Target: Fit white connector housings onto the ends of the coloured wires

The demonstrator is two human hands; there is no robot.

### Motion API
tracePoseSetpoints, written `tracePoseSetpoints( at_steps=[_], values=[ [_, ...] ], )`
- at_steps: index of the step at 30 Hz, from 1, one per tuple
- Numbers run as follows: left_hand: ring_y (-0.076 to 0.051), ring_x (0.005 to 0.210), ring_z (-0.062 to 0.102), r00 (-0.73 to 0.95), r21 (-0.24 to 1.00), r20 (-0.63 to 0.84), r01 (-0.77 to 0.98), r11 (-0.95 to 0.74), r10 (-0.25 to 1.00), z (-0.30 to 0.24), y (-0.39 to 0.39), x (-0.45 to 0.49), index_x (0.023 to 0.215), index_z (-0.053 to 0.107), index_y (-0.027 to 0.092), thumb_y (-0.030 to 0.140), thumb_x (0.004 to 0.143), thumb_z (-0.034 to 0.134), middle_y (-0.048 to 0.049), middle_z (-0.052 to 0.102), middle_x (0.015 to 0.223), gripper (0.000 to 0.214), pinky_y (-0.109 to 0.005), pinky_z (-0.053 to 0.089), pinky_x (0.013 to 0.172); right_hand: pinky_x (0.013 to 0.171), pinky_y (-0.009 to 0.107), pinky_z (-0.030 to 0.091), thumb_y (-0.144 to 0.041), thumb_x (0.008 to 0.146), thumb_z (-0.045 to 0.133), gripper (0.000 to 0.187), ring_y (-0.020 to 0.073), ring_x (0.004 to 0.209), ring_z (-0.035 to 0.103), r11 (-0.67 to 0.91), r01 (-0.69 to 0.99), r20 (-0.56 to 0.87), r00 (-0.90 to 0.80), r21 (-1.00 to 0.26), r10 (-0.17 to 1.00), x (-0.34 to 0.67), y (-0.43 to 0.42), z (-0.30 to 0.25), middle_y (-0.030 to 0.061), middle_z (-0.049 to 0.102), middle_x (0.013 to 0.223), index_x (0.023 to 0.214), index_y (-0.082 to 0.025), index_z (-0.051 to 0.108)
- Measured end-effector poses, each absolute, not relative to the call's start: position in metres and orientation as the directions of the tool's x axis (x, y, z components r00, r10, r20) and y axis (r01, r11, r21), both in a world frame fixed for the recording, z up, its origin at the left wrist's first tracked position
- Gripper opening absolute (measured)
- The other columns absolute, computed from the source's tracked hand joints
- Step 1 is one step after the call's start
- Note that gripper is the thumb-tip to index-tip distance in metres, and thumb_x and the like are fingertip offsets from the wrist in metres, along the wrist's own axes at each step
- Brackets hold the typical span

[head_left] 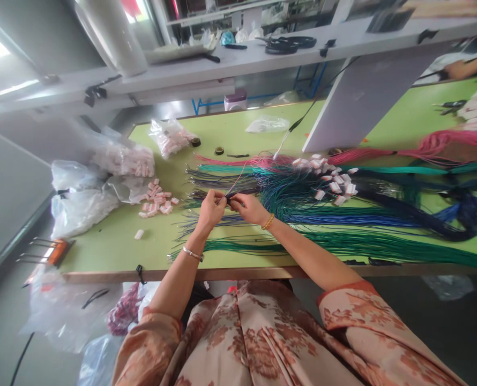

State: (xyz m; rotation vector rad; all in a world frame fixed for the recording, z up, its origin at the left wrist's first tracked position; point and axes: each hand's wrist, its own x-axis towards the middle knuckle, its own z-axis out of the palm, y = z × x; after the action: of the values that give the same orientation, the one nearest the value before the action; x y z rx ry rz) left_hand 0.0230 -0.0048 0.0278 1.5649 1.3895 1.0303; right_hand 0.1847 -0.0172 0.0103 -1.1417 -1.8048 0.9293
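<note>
My left hand (211,208) and my right hand (250,208) meet over the middle of the bench, fingers pinched close together. Between the fingertips is a small dark piece, too small to name, with a thin pale wire (238,177) running up and away from it. Both hands appear closed on this wire. Beneath and around them lie bundles of wires: green (343,244), blue (343,220), and pink (367,155). White connectors (335,182) are heaped on the bundles to the right. A pile of pink-and-white connectors (157,201) lies left of my left hand.
Plastic bags of connectors (168,136) stand at the bench's back left. An orange block with metal prongs (58,252) sits at the left edge. A shelf (190,72) crosses behind, carrying scissors (282,45). An upright white panel (351,107) divides the bench. Another person's arm (467,67) shows far right.
</note>
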Motion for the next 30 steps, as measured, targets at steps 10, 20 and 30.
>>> tracePoseSetpoints(
  at_steps=[10,20,30],
  values=[
    [-0.014,0.068,0.057,0.091,0.875,0.115,0.462,-0.145,0.989,0.027,-0.006,0.021,0.075,0.056,0.019,0.030,0.079,0.060,-0.0007,0.065,0.072,0.013,-0.025,0.042,0.066,0.064,0.023,0.041,-0.027,0.092,0.052,0.021,0.0134,0.066,0.061,0.339,0.416,0.250,-0.254,-0.844,0.934,0.182,-0.022,0.016,0.0039,0.071,0.076,0.085,-0.014,0.067],
    [-0.009,0.051,0.043,-0.063,0.990,-0.017,0.142,0.026,0.998,0.027,0.000,0.036,0.064,0.052,0.018,0.019,0.075,0.061,0.0046,0.050,0.051,0.014,-0.024,0.033,0.054,0.079,0.029,0.049,-0.031,0.091,0.054,0.024,0.0188,0.089,0.065,0.400,0.352,0.365,-0.163,-0.846,0.917,0.176,-0.009,-0.002,0.0090,0.072,0.096,0.097,-0.015,0.070],
    [-0.009,0.051,0.050,-0.067,0.995,0.015,0.100,-0.008,0.998,0.021,-0.016,0.038,0.074,0.048,0.021,0.023,0.078,0.061,0.0023,0.062,0.062,0.014,-0.021,0.039,0.053,0.068,0.027,0.051,-0.029,0.083,0.065,0.025,0.0203,0.087,0.067,0.237,0.555,0.200,-0.127,-0.797,0.972,0.180,-0.018,0.005,0.0138,0.069,0.104,0.103,-0.014,0.068]
  ],
)
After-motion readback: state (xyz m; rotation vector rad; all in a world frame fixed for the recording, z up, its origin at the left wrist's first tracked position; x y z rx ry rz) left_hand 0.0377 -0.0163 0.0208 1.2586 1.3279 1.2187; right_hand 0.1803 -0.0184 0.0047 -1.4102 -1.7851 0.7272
